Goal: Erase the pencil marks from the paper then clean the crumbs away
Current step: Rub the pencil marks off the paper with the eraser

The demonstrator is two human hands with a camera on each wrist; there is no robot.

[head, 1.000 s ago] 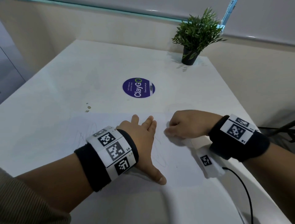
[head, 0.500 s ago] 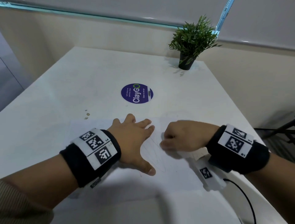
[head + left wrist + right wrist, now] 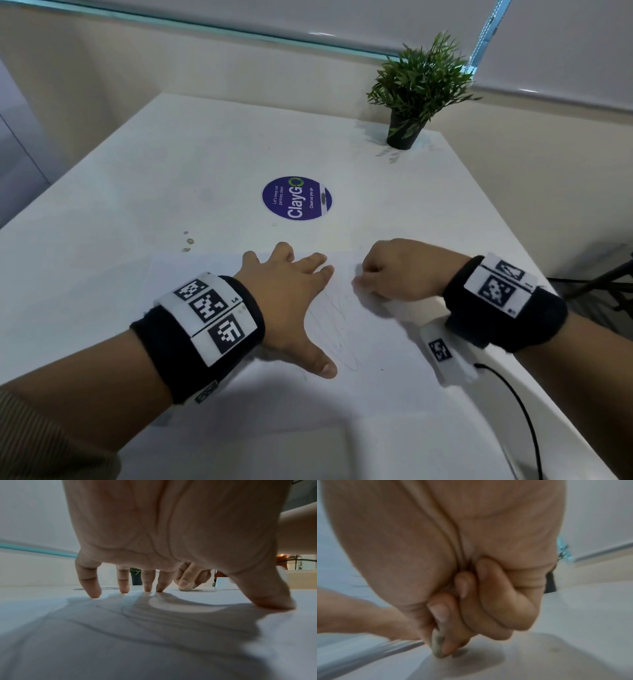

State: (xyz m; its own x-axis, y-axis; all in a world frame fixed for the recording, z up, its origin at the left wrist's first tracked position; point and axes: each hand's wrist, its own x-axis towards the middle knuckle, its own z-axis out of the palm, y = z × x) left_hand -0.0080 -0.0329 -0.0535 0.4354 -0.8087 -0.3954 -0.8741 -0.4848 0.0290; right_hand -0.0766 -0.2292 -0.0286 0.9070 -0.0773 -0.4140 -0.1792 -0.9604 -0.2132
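Observation:
A white sheet of paper point(image 3: 376, 342) lies on the white table point(image 3: 171, 171) with faint pencil scribbles point(image 3: 337, 329) across its middle. My left hand point(image 3: 291, 294) lies flat on the sheet with fingers spread; its fingertips point(image 3: 93, 594) and thumb press the paper down. My right hand point(image 3: 400, 270) is curled into a fist at the paper's upper right. It pinches a small greyish eraser point(image 3: 437, 647) between thumb and forefinger, its tip against the paper. The eraser point(image 3: 186, 588) also shows in the left wrist view, beyond my left fingers.
A round purple ClayGo sticker point(image 3: 297, 198) sits at mid-table. A small potted plant point(image 3: 414, 92) stands at the far right corner. A few small specks point(image 3: 187, 241) lie left of the paper's top edge. A black cable point(image 3: 524, 421) runs from my right wrist.
My right hand has shifted back and forth over the paper's upper right with the eraser. My left hand stays flat on the sheet. The head view has tilted slightly.

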